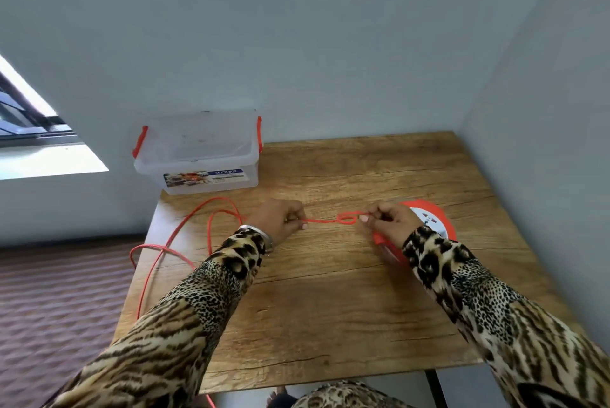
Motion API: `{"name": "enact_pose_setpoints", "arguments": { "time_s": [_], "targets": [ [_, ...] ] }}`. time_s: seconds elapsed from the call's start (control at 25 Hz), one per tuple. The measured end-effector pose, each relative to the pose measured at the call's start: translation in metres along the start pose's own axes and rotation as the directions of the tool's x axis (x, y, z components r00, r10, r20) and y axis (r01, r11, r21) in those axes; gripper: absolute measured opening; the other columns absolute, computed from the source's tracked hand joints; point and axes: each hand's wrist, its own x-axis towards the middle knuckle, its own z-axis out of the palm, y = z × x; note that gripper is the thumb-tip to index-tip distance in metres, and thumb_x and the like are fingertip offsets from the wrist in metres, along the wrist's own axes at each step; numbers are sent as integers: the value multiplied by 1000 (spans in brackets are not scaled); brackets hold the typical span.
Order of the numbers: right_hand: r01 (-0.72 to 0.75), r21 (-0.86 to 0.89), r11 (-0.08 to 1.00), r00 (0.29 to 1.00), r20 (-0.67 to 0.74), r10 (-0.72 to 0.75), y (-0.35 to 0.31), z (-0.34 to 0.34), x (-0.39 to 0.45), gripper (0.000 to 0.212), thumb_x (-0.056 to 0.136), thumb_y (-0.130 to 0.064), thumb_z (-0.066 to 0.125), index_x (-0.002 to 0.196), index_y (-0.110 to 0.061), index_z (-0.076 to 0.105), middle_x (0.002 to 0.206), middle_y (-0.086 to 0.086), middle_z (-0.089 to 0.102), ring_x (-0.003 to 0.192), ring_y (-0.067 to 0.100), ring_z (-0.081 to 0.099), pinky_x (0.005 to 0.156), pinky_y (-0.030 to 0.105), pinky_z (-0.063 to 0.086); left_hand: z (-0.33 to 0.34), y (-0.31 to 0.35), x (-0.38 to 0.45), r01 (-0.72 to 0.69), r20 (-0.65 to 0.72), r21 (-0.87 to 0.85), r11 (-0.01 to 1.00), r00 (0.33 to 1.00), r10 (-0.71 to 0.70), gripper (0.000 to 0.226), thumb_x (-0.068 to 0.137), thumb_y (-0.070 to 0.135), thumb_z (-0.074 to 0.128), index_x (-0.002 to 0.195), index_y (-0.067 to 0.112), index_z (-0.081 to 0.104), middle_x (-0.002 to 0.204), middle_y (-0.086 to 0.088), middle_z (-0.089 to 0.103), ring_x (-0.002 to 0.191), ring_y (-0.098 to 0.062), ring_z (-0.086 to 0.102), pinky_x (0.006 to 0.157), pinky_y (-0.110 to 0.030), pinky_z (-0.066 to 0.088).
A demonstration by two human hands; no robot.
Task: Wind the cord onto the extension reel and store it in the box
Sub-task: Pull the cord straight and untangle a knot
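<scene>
An orange cord (325, 220) is stretched between my two hands above the wooden table (330, 292), with a small loop or knot in it close to my right hand. My left hand (280, 219) pinches the cord at its left end of the stretch. My right hand (389, 217) pinches it just right of the loop. Behind my right hand lies the orange and white extension reel (429, 219), partly hidden by my wrist. Loose cord (185, 242) loops over the table's left edge and hangs toward the floor. The clear plastic box (198, 153) with orange latches stands at the table's back left corner.
Grey walls close in behind the table and on its right. A patterned carpet (59, 302) lies to the left, below a window (29, 130). The cord trails under the table's front edge near my feet.
</scene>
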Motion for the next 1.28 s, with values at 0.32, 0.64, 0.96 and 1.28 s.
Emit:
{"name": "enact_pose_setpoints", "arguments": {
  "time_s": [0.32, 0.64, 0.96, 1.28],
  "targets": [
    [-129, 220, 967, 987, -70, 147, -13, -4, 8, 9, 82, -7, 68, 90, -7, 66, 82, 9, 68, 66, 11, 63, 69, 30, 53, 3, 27, -7, 68, 138, 235, 970, 985, -102, 52, 75, 44, 69, 123, 32, 54, 133, 5, 57, 123, -21, 52, 104, -42, 40],
    [-262, 235, 936, 948, -120, 296, -22, -7, 17, 24, 72, -33, 78, 64, -12, 70, 48, -6, 60, 39, 6, 52, 38, 17, 41, 44, 58, -13, -146, 255, 183, 972, 962, 96, 40, 92, 42, 51, 128, 25, 50, 131, 0, 55, 123, -23, 50, 107, -45, 31],
    [-391, 152, 908, 886, -204, 416, -15, -12, 37, 35, 70, -40, 78, 82, -8, 72, 66, 4, 65, 48, 13, 59, 40, 21, 45, -43, 60, -10, -124, -294, -729, 673, 945, -145, 17, 87, 29, 65, 71, 25, 65, 48, 15, 52, 40, 2, 39, 40, -10, 34],
    [-202, -260, 944, 924, -370, 96, -42, 6, 25, 18, 74, -29, 77, 84, -18, 67, 67, -7, 62, 63, 10, 58, 57, 19, 42, -145, 72, 30, 357, 363, -932, -67, 920, -149, 28, 100, 9, 33, 114, -2, 54, 58, 2, 52, 32, -3, 28, 28, -13, 21]
  ]
}}
